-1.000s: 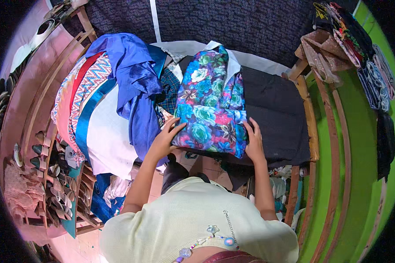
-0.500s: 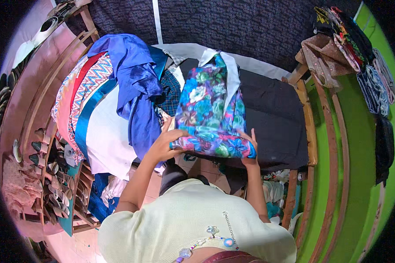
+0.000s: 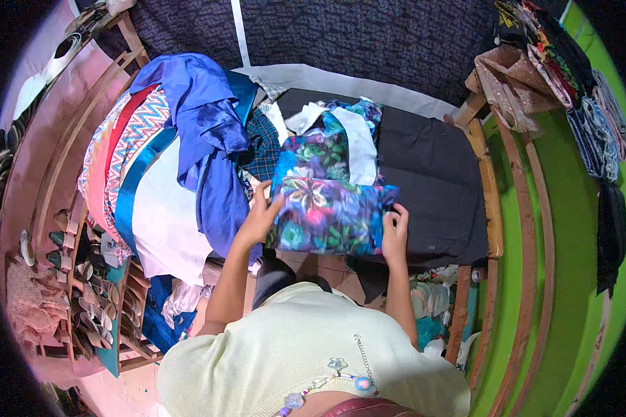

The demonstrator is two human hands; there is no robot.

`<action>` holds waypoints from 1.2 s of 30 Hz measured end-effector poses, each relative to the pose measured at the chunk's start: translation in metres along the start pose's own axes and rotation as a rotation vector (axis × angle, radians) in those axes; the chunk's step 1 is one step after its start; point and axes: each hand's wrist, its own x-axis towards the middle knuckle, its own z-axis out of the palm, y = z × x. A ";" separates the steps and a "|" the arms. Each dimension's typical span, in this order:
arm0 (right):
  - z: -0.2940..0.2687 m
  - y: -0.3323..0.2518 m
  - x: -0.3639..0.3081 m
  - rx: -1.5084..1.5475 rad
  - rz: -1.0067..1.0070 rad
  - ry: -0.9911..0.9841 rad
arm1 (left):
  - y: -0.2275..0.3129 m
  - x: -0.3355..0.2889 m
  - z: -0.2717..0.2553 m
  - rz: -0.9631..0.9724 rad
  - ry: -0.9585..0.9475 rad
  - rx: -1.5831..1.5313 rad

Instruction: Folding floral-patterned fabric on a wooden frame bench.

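A floral garment (image 3: 323, 215) in blue, purple and green, with white facing strips at its far end, lies on a black-covered surface. Its near part is folded over on itself in a wide flap. My left hand (image 3: 261, 212) grips the flap's left edge, thumb on top. At the right edge my right hand (image 3: 395, 226) is closed in a pinch on the cloth near the fold's corner. The fold's near edge overhangs the front of the surface.
A heap of clothes with a blue cloth (image 3: 202, 118) on top lies to the left. The black cover (image 3: 431, 187) extends rightward to a wooden frame (image 3: 490, 187). Shoes (image 3: 94, 299) fill a rack at lower left. Folded clothes (image 3: 591, 132) hang at the far right.
The near end of the garment has been turned further away from me, making a larger folded flap. My right hand has curled its fingers; both hands stay at the garment's sides.
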 end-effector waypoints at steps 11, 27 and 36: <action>-0.046 0.000 -0.002 -0.602 -0.426 -0.117 | 0.027 -0.053 -0.006 0.289 -0.204 0.539; -0.013 0.008 0.029 -0.315 -0.679 -0.258 | 0.019 -0.023 -0.002 0.566 -0.009 0.304; -0.024 -0.003 0.009 -0.170 -0.118 -0.321 | 0.039 -0.011 0.014 0.233 0.206 0.091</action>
